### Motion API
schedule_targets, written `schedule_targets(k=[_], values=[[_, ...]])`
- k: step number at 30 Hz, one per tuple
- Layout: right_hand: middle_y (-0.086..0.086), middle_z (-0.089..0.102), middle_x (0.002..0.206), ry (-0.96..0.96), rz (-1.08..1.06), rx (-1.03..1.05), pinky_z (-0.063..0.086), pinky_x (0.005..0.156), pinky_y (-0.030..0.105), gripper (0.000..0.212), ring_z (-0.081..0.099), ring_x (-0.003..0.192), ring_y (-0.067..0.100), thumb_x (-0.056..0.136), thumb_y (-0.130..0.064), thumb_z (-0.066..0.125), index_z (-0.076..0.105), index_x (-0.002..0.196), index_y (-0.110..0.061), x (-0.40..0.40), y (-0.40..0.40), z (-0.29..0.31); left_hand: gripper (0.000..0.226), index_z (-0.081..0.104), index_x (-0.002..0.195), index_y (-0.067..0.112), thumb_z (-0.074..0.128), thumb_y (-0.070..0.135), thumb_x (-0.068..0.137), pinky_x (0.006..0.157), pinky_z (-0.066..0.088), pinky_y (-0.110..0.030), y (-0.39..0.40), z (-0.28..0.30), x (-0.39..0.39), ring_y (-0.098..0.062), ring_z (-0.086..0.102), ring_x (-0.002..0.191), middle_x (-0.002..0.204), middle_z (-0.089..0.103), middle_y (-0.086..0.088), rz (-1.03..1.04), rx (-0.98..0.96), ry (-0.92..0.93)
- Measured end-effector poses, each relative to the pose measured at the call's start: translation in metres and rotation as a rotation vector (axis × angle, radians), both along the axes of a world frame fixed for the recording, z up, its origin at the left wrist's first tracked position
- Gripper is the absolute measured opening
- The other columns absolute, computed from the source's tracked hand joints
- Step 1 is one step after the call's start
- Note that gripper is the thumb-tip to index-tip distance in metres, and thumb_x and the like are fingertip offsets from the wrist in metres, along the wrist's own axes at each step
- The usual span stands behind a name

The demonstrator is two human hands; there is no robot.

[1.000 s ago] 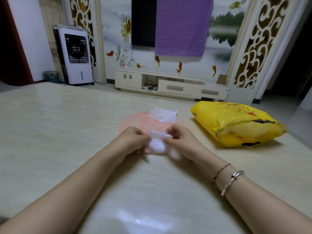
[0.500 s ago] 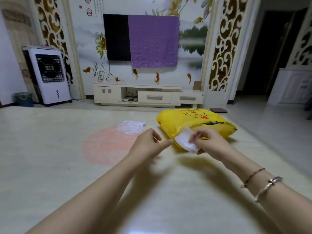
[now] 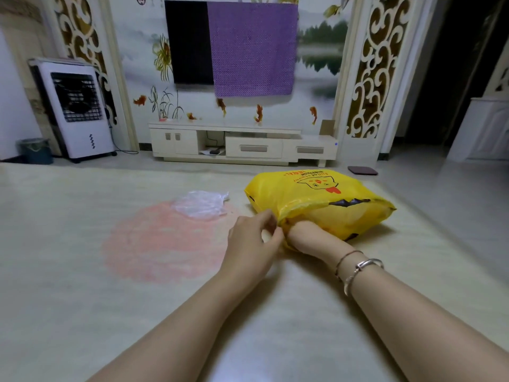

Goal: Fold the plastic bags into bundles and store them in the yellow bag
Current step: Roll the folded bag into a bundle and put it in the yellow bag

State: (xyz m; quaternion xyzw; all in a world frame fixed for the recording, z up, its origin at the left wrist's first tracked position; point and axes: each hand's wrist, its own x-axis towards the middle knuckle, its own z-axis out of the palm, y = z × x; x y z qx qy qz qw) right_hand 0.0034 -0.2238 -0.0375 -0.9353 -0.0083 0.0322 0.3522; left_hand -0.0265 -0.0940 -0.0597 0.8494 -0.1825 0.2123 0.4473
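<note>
My right hand (image 3: 298,234) inside mouth of yellow bag (image 3: 325,199); fingers hidden, grip state cannot tell. Left hand (image 3: 254,241) pinches mouth edge. Next clear bag (image 3: 199,204) lies on counter (image 3: 82,285), forward-left, nearer left hand; long axis sideways.
</note>
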Motion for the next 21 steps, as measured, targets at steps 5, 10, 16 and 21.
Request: schedule_targets(k=[5, 10, 16, 21], values=[[0.021, 0.054, 0.132, -0.002, 0.08, -0.172, 0.038, 0.102, 0.036, 0.036, 0.05, 0.119, 0.033, 0.095, -0.005, 0.04, 0.053, 0.128, 0.002, -0.007, 0.002, 0.004, 0.022, 0.059, 0.076, 0.027, 0.048, 0.045, 0.074, 0.082, 0.049, -0.044, 0.005, -0.005, 0.0, -0.023, 0.061, 0.088, 0.075, 0.064, 0.014, 0.029, -0.001, 0.031], [0.01, 0.046, 0.14, -0.176, 0.17, -0.147, 0.028, 0.111, 0.029, 0.063, 0.037, 0.135, 0.024, 0.082, 0.006, 0.04, 0.046, 0.141, -0.016, -0.042, -0.024, 0.003, 0.019, 0.055, 0.069, 0.031, 0.053, 0.05, 0.069, 0.085, 0.049, -0.044, 0.003, 0.003, -0.006, -0.022, 0.062, 0.089, 0.074, 0.063, 0.014, 0.023, -0.056, 0.153], [0.005, 0.031, 0.153, -0.295, 0.128, -0.195, 0.02, 0.113, 0.025, 0.068, 0.026, 0.143, 0.019, 0.079, 0.013, 0.036, 0.053, 0.136, -0.021, -0.082, -0.035, 0.027, 0.015, 0.055, 0.075, 0.023, 0.069, 0.022, 0.081, 0.075, 0.047, -0.027, 0.016, 0.028, -0.017, -0.012, 0.059, 0.077, 0.075, 0.06, 0.01, 0.033, -0.014, 0.319], [0.001, 0.054, 0.105, -0.452, 0.051, -0.135, 0.034, 0.076, 0.025, 0.048, 0.051, 0.097, 0.015, 0.079, 0.01, 0.036, 0.071, 0.094, -0.02, -0.092, -0.007, 0.042, 0.006, 0.063, 0.087, 0.018, 0.064, 0.018, 0.081, 0.074, 0.046, -0.027, 0.071, 0.035, -0.027, -0.015, 0.062, 0.089, 0.09, 0.067, 0.005, 0.115, 0.031, 0.317]])
